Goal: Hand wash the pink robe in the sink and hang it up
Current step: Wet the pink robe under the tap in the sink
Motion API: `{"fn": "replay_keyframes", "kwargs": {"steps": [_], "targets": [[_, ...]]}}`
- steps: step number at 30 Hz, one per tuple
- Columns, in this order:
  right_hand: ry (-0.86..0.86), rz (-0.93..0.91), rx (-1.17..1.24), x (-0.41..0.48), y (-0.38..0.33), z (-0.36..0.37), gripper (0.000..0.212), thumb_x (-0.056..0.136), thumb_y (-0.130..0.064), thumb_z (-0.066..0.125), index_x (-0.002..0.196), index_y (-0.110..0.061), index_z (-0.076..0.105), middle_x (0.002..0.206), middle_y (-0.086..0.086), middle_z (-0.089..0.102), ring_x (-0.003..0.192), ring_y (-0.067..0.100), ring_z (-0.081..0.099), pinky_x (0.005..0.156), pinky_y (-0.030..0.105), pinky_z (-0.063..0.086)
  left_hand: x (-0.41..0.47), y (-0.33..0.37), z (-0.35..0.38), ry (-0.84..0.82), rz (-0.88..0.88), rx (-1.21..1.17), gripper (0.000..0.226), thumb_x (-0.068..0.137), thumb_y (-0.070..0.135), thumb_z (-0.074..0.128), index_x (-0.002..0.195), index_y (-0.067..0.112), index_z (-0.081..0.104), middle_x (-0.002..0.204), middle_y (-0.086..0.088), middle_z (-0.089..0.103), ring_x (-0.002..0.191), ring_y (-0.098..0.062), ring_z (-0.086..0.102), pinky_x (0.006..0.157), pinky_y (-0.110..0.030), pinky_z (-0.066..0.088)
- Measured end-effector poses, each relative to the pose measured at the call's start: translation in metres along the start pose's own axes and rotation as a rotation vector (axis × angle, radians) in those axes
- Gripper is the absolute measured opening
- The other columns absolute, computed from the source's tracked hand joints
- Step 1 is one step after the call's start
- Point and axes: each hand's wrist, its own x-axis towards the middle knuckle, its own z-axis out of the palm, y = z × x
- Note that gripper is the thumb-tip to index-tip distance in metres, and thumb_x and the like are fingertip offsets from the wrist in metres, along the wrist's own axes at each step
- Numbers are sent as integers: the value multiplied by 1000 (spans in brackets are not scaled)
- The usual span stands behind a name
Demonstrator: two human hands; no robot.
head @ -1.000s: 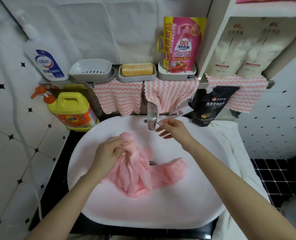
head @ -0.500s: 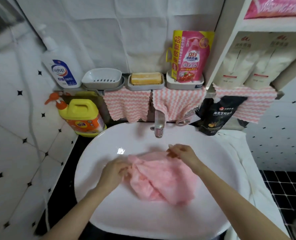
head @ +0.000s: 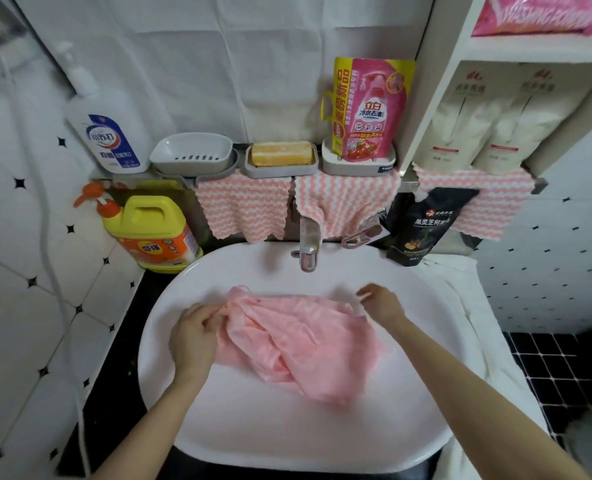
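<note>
Holding pink robe's point(head: 298, 341) left end, left fingers point(head: 208, 315) curl.

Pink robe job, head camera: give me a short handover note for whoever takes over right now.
Left hand: grips the pink robe at its left edge.
Right hand: at the robe's far right corner; whether it grips is unclear.
Robe: spread out in the sink, below the faucet; no water stream visible.
Done: robe is in the sink.
Left: wash, rinse, wring, hang it up.
</note>
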Motion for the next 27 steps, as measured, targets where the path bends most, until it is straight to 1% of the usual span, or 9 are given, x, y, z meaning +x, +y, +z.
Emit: {"fn": "replay_keyframes", "kwargs": {"steps": [3, 6, 10, 15, 19, 21, 23, 25, 27], "targets": [[-211, -24, -356, -9, 51, 30, 41, 90, -22, 53, 130, -19, 47, 126, 2, 60, 114, 25, 58, 90, 29, 45, 15, -6, -10, 62, -141, -33, 13, 87, 4, 58, 87, 3, 70, 90, -14, 69, 85, -33, 60, 66, -32, 37], [-245, -59, -395, -28, 70, 59, 53, 85, -26, 56, 135, -21, 39, 127, 4, 58, 113, 27, 58, 90, 31, 46, 19, -7, -14, 22, -110, 17, 11, 87, 5, 59, 87, 2, 70, 90, -14, 69, 84, -34, 60, 66, -34, 39], [-11, 40, -313, -24, 77, 30, 37, 78, -17, 63, 113, -15, 51, 100, 11, 68, 95, 30, 65, 75, 33, 50, 31, -9, -30, 164, -151, 42, 17, 89, 7, 53, 84, 2, 69, 86, -17, 67, 79, -34, 60, 64, -33, 39], [271, -61, -478, -11, 86, -28, 20, 87, -20, 58, 102, -8, 65, 100, 14, 60, 90, 34, 63, 72, 35, 47, 47, -18, -59, 227, -168, 154, 29, 92, 7, 41, 78, -4, 64, 78, -27, 62, 69, -25, 48, 59, -29, 29], [400, 6, -313, -5, 67, -45, 30, 82, -40, 64, 96, -14, 69, 98, 11, 60, 95, 36, 60, 75, 35, 47, 53, -31, -59, 225, -228, 244, 32, 94, 5, 38, 76, -5, 62, 80, -32, 61, 67, -28, 46, 59, -29, 27], [398, 61, -157, -7, 60, -52, 35, 75, -47, 58, 91, -18, 69, 93, 10, 66, 92, 34, 61, 75, 32, 47, 52, -36, -61, 226, -274, 238, 30, 95, 3, 39, 80, -6, 63, 84, -32, 62, 69, -32, 50, 62, -30, 29], [373, 126, 46, -12, 51, -58, 32, 70, -37, 58, 92, -16, 65, 79, 10, 69, 78, 30, 64, 68, 30, 49, 49, -37, -62, 231, -270, 208, 26, 94, 2, 41, 84, -5, 65, 87, -31, 63, 75, -37, 56, 66, -31, 33], [343, 161, 148, -17, 38, -60, 27, 71, -16, 64, 97, -10, 60, 63, 8, 67, 62, 24, 64, 58, 30, 50, 45, -32, -59, 228, -221, 144, 22, 91, 1, 45, 83, -4, 65, 82, -23, 64, 73, -31, 54, 66, -31, 33], [288, 100, 191, -27, 14, -52, 21, 74, -9, 65, 93, -11, 57, 62, 8, 64, 59, 23, 63, 52, 30, 49, 39, -19, -54, 148, -89, 67, 20, 87, 2, 47, 79, 1, 65, 78, -12, 62, 73, -28, 54, 63, -30, 32]]}}
